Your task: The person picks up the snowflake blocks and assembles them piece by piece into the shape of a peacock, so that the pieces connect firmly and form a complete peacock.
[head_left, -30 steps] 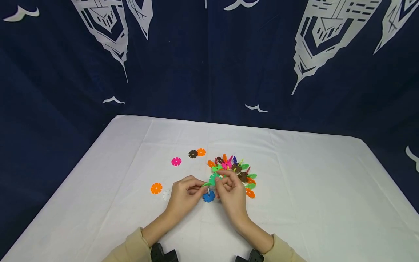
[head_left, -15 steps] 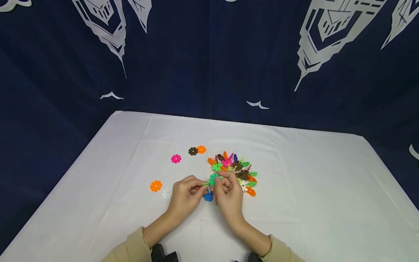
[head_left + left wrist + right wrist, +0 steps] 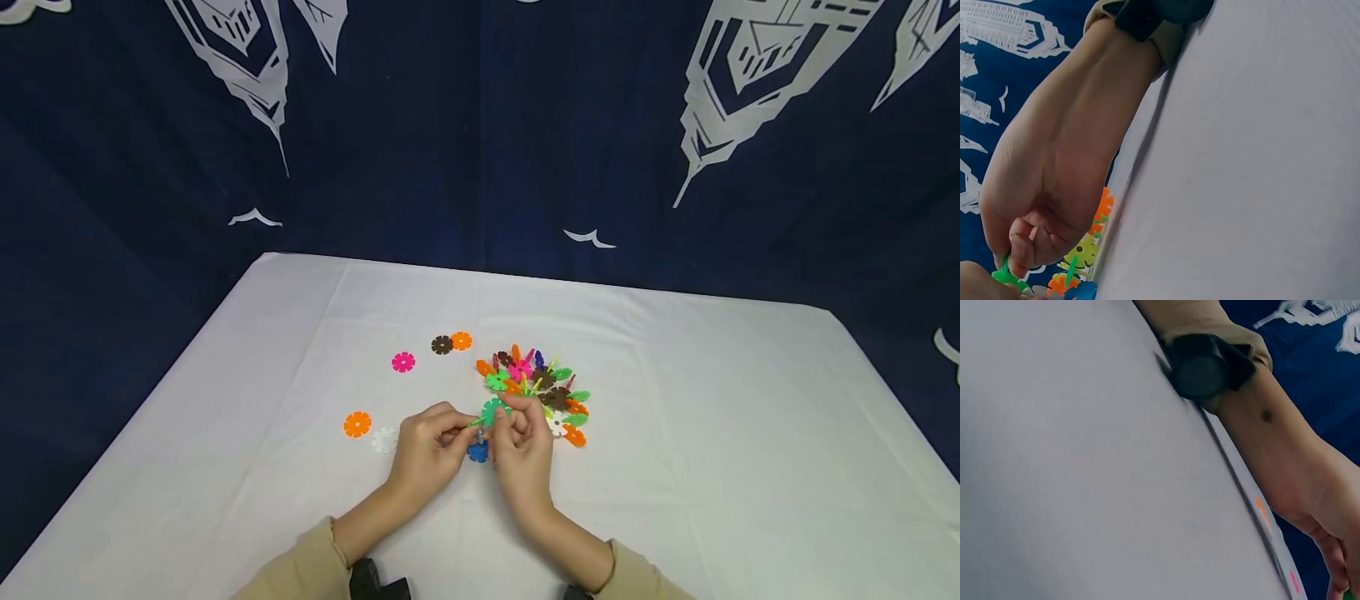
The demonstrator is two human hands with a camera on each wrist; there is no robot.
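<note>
Between thumb and fingers, my left hand [image 3: 429,450] pinches a light-green notched disc [image 3: 477,422], seen edge-on in the head view. My right hand [image 3: 523,458] grips a darker green snowflake disc [image 3: 492,411] right against it. Below the fingertips hangs or lies a blue disc [image 3: 477,452], with a pale piece just above it. The left wrist view shows the green disc [image 3: 1005,275] where both hands meet. Beyond the right hand lies a cluster of interlocked discs [image 3: 519,369] in pink, brown, orange, green and white.
Loose discs lie on the white tablecloth [image 3: 712,433]: an orange disc [image 3: 357,424], a white disc [image 3: 385,440], a pink disc [image 3: 403,362], a brown disc [image 3: 442,345] and another orange disc [image 3: 461,341]. A dark blue printed curtain [image 3: 420,150] hangs behind the table.
My right hand has shifted slightly left, uncovering more of the cluster, including a white disc. The left hand keeps its pinch. The head view has tilted a little.
</note>
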